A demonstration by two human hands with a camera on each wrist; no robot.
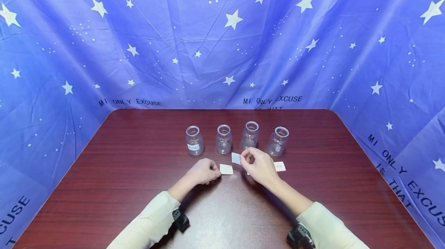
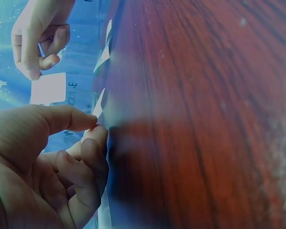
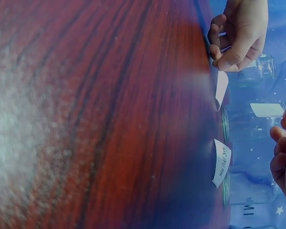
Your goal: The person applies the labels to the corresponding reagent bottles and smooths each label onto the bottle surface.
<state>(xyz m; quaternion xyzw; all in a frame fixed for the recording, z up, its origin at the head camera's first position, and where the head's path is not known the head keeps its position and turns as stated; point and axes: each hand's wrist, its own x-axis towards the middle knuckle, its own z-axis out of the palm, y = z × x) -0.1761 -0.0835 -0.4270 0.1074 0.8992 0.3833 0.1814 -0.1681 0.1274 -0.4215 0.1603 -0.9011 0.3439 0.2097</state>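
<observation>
On a dark red wood-grain surface (image 1: 87, 187), four clear round glass jars (image 1: 223, 146) stand apart.
The right hand (image 1: 259, 166) could bump a jar, being near them; its fingers pinch a raised white rectangular label (image 1: 235, 158), which may bend, held only at one edge. The left hand (image 1: 205, 171) pinches a second white label (image 1: 226, 169) at the surface. A third white label (image 1: 248, 173) is mostly hidden; the rightmost label's (image 1: 279, 166) writing is unclear.

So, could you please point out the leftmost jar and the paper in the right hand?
Leftmost jar (image 1: 194, 140), head view: middle of the glass body.
Paper (image 1: 236, 158) in the right hand (image 1: 259, 166), head view: middle of its uncovered part.
</observation>
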